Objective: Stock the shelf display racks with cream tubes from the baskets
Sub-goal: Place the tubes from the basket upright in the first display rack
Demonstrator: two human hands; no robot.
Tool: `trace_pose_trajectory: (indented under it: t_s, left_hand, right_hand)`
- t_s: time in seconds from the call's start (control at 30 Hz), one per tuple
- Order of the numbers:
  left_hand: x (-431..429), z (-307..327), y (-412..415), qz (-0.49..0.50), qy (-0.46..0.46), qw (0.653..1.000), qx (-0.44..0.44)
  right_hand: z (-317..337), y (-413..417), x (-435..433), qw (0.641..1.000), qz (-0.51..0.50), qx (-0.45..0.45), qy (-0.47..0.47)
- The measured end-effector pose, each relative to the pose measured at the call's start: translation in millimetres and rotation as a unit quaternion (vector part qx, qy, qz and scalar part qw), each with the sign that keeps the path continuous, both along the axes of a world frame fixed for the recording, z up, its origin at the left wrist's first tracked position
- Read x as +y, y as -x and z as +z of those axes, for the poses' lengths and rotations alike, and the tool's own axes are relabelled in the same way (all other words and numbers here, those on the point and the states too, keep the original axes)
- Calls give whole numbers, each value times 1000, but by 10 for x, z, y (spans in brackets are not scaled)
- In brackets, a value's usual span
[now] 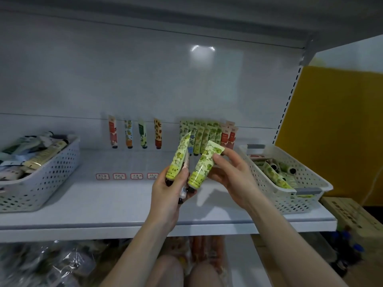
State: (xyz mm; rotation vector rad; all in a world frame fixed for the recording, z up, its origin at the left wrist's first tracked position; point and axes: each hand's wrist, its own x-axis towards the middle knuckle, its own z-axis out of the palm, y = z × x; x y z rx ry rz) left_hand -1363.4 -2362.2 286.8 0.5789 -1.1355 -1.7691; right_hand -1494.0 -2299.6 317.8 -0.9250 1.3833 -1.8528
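The right hand [234, 177] pinches one green tube [204, 166] near its flat crimped end, its grip closed on that tube alone. The tube's long axis runs on a slant: the crimped end is up and to the right at the fingertips, and the cap end points down and to the left, close beside the left hand [172, 187]; whether it touches I cannot tell. The left hand's grip is closed as well, wrapped round a bundle of tubes [179, 160], a green one in front standing almost upright and at least one pale one behind it, caps downward. Both hands hang above the front of the shelf [124, 201], between the left basket [45, 175] and the right basket [298, 183], which holds more green tubes lying flat. The next move likely turns on the row of green tubes [200, 134] standing at the back of the shelf. It lies straight beyond the held tube, farther from the person, just left of the red tubes [228, 136] and right of four single tubes [142, 133]. The right hand has a lone tube, so it looks best placed to carry it back. The tube would need turning upright, cap down, to match the row.
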Motion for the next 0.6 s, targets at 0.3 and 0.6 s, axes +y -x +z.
trace_pose_trajectory:
  t_s: [0.3, 0.6]
  left_hand:
    - [-319, -195, -92, 52, -20, 997, -49]
    - [-560, -235, -31, 41, -26, 998, -50]
  right_hand:
    - [17, 338, -182, 983, -142, 106, -42]
    - [118, 963, -776, 898, -276, 317, -126]
